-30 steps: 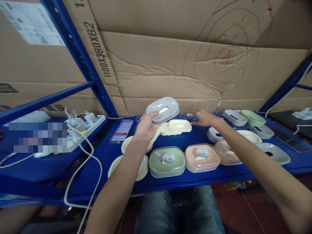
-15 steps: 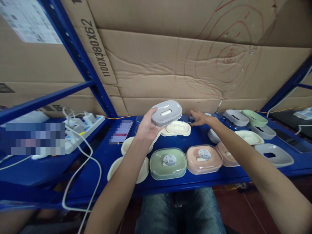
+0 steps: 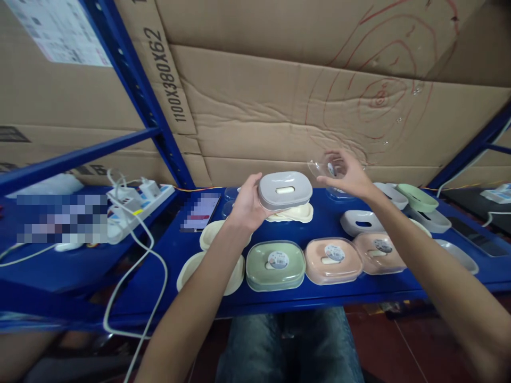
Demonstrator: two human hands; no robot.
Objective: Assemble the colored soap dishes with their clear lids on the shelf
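Observation:
My left hand (image 3: 250, 203) grips a grey oval soap dish (image 3: 285, 198) from its left side; a cream bar shows through the slot in its top. Just below it lie cream oval pieces (image 3: 293, 214). In my right hand (image 3: 348, 173), raised by the cardboard, is a clear plastic cover (image 3: 319, 169) with a round label. More clear covers (image 3: 339, 194) lie on the shelf beneath that hand. Along the front edge sit a green dish (image 3: 275, 268) and a pink dish (image 3: 333, 261), both covered and labelled, with a second pink dish (image 3: 377, 254) at their right.
Cream oval pieces (image 3: 191, 271) lie under my left forearm. Grey dish parts (image 3: 361, 222) and a green one (image 3: 417, 197) stand at the right. A phone (image 3: 200, 211), a power strip (image 3: 159, 199) and white cables (image 3: 149, 247) are on the left. Cardboard (image 3: 255, 106) walls the back.
My right hand has lifted a clear cover up off the shelf. My left hand has moved slightly right and levelled the grey soap dish.

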